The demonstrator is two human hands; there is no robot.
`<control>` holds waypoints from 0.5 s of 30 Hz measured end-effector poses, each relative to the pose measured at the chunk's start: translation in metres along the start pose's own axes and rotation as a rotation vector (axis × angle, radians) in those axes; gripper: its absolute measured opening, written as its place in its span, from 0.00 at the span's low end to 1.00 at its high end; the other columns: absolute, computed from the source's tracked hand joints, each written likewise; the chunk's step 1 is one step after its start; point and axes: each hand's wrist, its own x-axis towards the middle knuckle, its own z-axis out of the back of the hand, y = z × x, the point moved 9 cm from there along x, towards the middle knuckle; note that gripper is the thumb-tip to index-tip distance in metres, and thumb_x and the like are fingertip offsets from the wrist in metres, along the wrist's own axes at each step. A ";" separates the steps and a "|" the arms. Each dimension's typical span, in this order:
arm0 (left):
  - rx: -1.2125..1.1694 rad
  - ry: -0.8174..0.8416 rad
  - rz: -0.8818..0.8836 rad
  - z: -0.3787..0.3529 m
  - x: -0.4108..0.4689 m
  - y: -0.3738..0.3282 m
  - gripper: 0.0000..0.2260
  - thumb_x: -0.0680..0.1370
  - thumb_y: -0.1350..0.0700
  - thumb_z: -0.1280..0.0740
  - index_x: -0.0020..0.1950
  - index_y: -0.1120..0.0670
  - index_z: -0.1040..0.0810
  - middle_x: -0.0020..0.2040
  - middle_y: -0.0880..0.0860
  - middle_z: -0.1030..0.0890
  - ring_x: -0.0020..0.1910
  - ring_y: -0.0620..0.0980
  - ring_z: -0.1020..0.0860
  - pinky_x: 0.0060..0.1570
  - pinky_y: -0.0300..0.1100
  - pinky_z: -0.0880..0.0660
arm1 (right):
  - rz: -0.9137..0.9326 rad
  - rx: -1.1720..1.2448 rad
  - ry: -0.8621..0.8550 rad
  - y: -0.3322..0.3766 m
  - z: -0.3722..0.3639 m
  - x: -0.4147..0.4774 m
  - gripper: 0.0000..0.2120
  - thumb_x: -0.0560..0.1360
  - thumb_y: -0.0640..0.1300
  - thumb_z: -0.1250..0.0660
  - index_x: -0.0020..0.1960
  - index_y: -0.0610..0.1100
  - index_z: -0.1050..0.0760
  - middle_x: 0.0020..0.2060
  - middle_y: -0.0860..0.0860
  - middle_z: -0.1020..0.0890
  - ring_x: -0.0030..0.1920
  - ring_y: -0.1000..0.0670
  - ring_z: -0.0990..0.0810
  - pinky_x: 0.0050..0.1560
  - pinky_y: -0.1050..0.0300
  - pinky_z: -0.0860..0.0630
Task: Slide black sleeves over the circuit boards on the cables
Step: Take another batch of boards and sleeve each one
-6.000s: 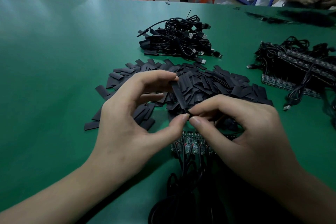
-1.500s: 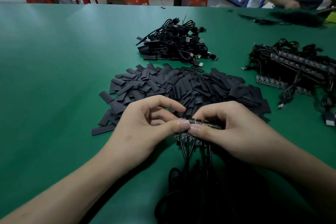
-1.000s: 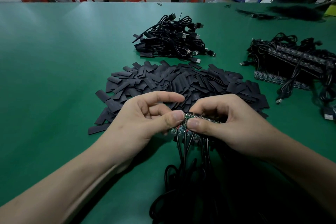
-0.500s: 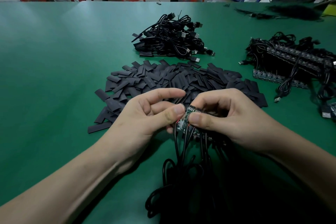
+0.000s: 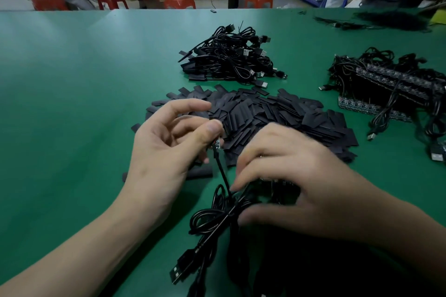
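L hand [image 5: 169, 147] pinches board [image 5: 217, 145], R hand [image 5: 296, 176] prob. grips cables [image 5: 212, 219]; table [image 5: 72, 91] open left.

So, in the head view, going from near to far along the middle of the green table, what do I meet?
Black USB plug → coiled black cable bundle → small circuit board pinched by the left hand → pile of flat black sleeves → heap of black cables with sleeves.

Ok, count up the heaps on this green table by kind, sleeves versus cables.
Sleeve heap: 1
Cable heaps: 3, far middle, right, nearest
Total: 4
Dark far-right heap: too blurred, not counted
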 end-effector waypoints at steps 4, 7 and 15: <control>0.018 0.003 0.018 -0.001 0.001 0.004 0.12 0.71 0.56 0.25 0.53 0.53 0.19 0.37 0.50 0.16 0.32 0.43 0.22 0.31 0.34 0.25 | 0.039 0.055 0.052 0.004 -0.013 0.001 0.06 0.78 0.52 0.26 0.49 0.49 0.17 0.47 0.57 0.19 0.54 0.53 0.23 0.53 0.49 0.26; 0.036 0.006 0.033 -0.002 0.002 0.007 0.13 0.70 0.56 0.26 0.53 0.54 0.20 0.37 0.51 0.16 0.30 0.44 0.24 0.31 0.34 0.25 | -0.007 0.303 0.041 -0.004 -0.007 0.000 0.04 0.77 0.46 0.25 0.47 0.46 0.17 0.46 0.56 0.17 0.53 0.52 0.19 0.55 0.52 0.24; -0.064 0.033 0.099 -0.004 0.002 0.010 0.13 0.68 0.54 0.23 0.51 0.50 0.17 0.37 0.51 0.16 0.32 0.45 0.21 0.31 0.34 0.24 | -0.178 0.553 0.344 -0.022 -0.008 -0.010 0.03 0.74 0.46 0.22 0.47 0.50 0.16 0.49 0.54 0.15 0.55 0.49 0.16 0.58 0.54 0.22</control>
